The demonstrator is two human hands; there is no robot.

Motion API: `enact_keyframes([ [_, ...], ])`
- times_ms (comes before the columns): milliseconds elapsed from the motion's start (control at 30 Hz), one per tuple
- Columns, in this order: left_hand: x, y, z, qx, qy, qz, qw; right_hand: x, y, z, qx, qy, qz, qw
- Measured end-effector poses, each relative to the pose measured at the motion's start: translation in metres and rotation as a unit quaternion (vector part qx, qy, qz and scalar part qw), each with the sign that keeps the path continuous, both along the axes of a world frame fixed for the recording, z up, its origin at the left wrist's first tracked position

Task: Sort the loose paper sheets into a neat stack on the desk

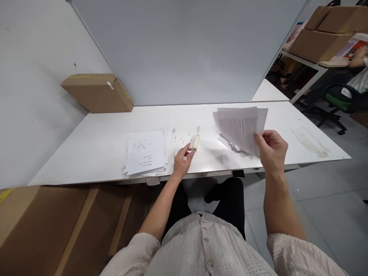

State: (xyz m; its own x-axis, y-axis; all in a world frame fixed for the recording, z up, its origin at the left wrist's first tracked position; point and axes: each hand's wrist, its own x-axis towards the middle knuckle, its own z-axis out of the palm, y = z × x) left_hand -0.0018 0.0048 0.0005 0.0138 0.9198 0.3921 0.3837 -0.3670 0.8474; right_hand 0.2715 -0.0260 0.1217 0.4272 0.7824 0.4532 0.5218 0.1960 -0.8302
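right fingers (260,140) pinch papers (240,126) by one edge, where a light hold should avoid creases; left fingers (186,147) sit at a small cream block (196,142), grip unclear from here.

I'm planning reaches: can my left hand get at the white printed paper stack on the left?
Probably yes: the left hand is close beside the white paper stack, and nothing tall stands between them.

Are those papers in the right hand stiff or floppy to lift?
The papers are probably floppy: they look thin, and the front one curves. They seem light too, since the right hand pinches them by one edge.
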Motion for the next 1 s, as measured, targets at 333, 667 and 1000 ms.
enact_keyframes([
  [333,0.018,-0.035,0.032,-0.238,-0.391,-0.077,0.886,-0.052,-0.026,-0.067,-0.124,0.286,0.11,0.944],
  [667,-0.011,-0.03,0.019,-0.217,-0.339,0.053,0.914,-0.012,-0.044,-0.037,0.052,0.057,-0.157,0.985],
  [1000,0.014,-0.038,0.018,-0.231,-0.311,-0.026,0.922,-0.066,-0.014,-0.087,-0.133,0.063,0.057,0.987],
])
